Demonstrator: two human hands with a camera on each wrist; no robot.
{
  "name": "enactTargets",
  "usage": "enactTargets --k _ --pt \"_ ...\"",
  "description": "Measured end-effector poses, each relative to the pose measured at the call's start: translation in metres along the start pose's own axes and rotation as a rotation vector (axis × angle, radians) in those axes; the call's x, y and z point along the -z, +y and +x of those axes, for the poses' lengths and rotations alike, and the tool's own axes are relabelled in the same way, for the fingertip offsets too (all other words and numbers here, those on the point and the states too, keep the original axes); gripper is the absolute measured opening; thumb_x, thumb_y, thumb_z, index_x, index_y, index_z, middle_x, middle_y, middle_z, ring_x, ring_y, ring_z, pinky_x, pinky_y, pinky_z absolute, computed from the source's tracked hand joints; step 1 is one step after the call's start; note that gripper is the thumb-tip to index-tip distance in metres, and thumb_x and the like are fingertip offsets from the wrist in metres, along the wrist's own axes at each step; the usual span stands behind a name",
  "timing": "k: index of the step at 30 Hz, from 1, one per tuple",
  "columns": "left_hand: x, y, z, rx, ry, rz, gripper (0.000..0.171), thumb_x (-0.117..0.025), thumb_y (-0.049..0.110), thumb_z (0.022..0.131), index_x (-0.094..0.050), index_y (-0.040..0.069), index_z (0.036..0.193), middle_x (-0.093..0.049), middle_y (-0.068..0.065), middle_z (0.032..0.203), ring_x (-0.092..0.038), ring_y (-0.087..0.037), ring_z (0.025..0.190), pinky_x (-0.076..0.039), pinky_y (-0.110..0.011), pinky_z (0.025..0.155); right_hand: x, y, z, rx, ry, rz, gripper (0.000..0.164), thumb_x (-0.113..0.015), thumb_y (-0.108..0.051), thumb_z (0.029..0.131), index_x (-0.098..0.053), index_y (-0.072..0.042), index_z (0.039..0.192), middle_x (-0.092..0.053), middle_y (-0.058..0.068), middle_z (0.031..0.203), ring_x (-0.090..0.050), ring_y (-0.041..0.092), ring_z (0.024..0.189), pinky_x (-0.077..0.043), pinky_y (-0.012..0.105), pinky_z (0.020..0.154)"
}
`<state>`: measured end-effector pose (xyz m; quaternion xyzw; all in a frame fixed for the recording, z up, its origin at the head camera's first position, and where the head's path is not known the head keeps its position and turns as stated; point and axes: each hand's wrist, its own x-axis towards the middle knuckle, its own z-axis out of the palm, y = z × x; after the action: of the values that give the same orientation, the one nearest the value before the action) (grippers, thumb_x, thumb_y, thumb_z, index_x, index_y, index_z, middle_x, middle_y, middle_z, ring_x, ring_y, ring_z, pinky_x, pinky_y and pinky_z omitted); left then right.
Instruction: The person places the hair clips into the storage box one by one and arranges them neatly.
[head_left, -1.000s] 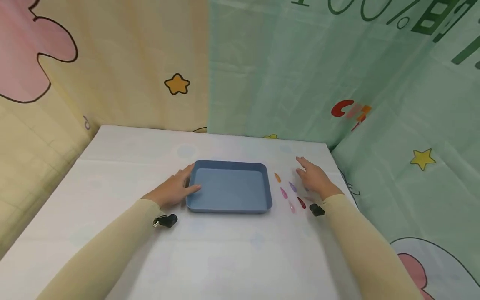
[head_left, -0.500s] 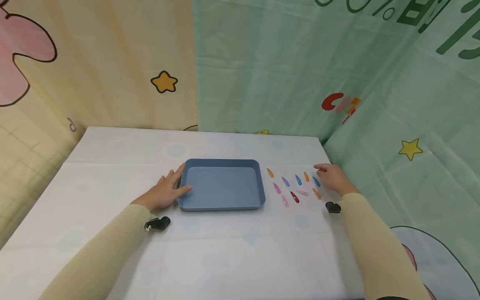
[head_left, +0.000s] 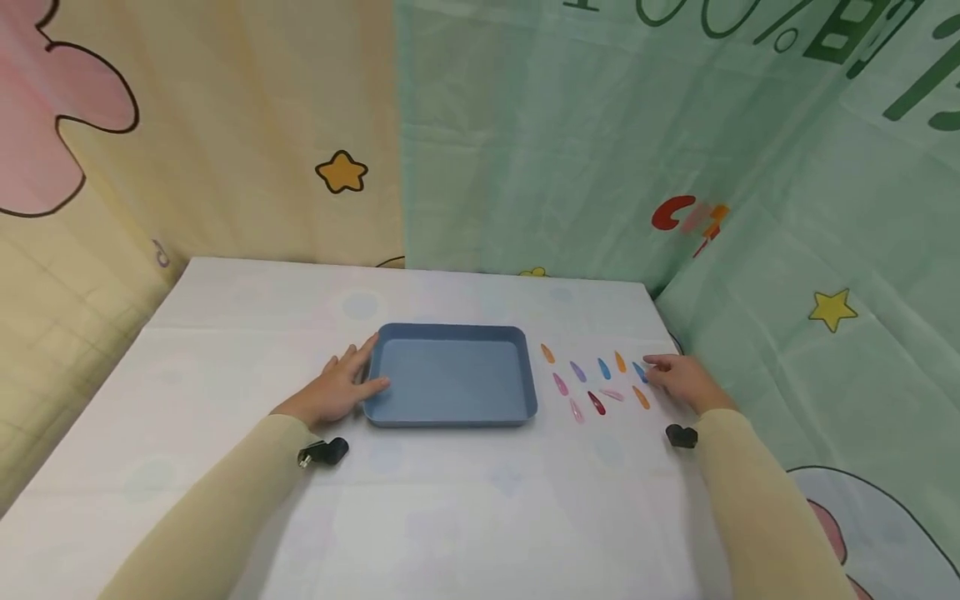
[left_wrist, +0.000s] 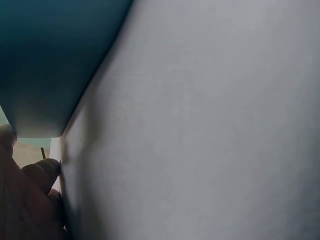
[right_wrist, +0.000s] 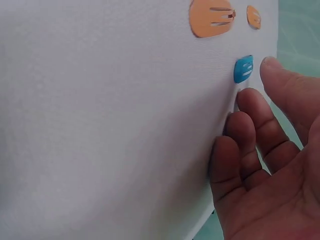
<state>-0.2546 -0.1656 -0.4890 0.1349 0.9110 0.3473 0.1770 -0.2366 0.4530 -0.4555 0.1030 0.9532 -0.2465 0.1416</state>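
Note:
My left hand [head_left: 335,393] rests at the left edge of a blue-grey rectangular tray [head_left: 450,421], fingers straight along its side and thumb over the rim. In the left wrist view the tray's wall [left_wrist: 45,65] fills the upper left. My right hand [head_left: 678,379] is low over the table beside the blue snap hair clip [head_left: 640,372] at the right end of the group. The right wrist view shows my thumb and fingertips apart, right next to that blue clip [right_wrist: 243,69]. An orange clip [head_left: 641,397] lies just below it.
Several more snap hair clips lie spread between tray and right hand, among them a purple clip [head_left: 577,371], a dark red clip [head_left: 597,403] and a pink clip [head_left: 560,384]. A white cloth covers the table [head_left: 450,517]; printed curtains [head_left: 525,150] hang behind it.
My right hand has moved right and lowered from above the clips, uncovering several, and has come to the blue clip at the end. My left hand stays at the tray.

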Motion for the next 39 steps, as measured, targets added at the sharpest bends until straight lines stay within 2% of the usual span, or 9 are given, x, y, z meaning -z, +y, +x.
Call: enactTargets --k 6,16,22,36,39 --pt "-0.006 0.0 -0.001 -0.001 -0.023 -0.043 0.094 -0.059 0.068 0.099 0.001 0.046 0.168 -0.002 -0.018 0.178 0.016 -0.057 0.158 0.003 -0.087 0.117 -0.01 0.012 -0.004 -0.002 0.036 0.027 0.057 -0.061 -0.028 0.104 -0.051 -0.004 0.155 -0.057 0.027 0.148 -0.053 0.044 0.132 -0.044 0.063 0.114" --pt "-0.008 -0.001 -0.002 0.01 0.0 -0.011 0.094 -0.059 0.069 0.099 -0.003 0.041 0.17 -0.001 -0.022 0.177 0.012 -0.059 0.158 -0.002 -0.086 0.118 -0.02 0.013 0.0 -0.024 0.036 0.077 0.049 -0.06 -0.023 0.105 -0.056 -0.004 0.151 -0.052 0.03 0.153 -0.051 0.047 0.135 -0.045 0.063 0.112" --pt "-0.006 -0.001 -0.002 0.001 0.015 0.013 0.095 -0.06 0.068 0.098 -0.006 0.039 0.17 -0.007 -0.02 0.177 0.008 -0.06 0.158 -0.005 -0.084 0.12 -0.022 0.01 0.004 -0.044 0.022 0.096 0.049 -0.059 -0.02 0.106 -0.053 -0.006 0.153 -0.049 0.032 0.153 -0.051 0.047 0.132 -0.046 0.064 0.111" --pt "-0.004 0.0 -0.004 0.008 0.028 0.012 0.096 -0.062 0.067 0.098 -0.006 0.038 0.171 -0.003 -0.023 0.177 0.009 -0.061 0.157 -0.005 -0.086 0.119 -0.017 -0.004 0.003 -0.019 0.032 0.057 0.053 -0.057 -0.015 0.104 -0.049 -0.002 0.155 -0.058 0.032 0.14 -0.055 0.045 0.124 -0.047 0.064 0.11" --pt "-0.004 -0.001 -0.005 0.01 0.027 0.006 0.096 -0.062 0.068 0.097 -0.006 0.039 0.17 -0.002 -0.023 0.177 0.009 -0.061 0.157 -0.004 -0.086 0.118 -0.017 -0.006 0.003 -0.021 0.028 0.047 0.055 -0.055 -0.015 0.103 -0.047 -0.001 0.156 -0.058 0.031 0.137 -0.055 0.044 0.12 -0.05 0.062 0.106"
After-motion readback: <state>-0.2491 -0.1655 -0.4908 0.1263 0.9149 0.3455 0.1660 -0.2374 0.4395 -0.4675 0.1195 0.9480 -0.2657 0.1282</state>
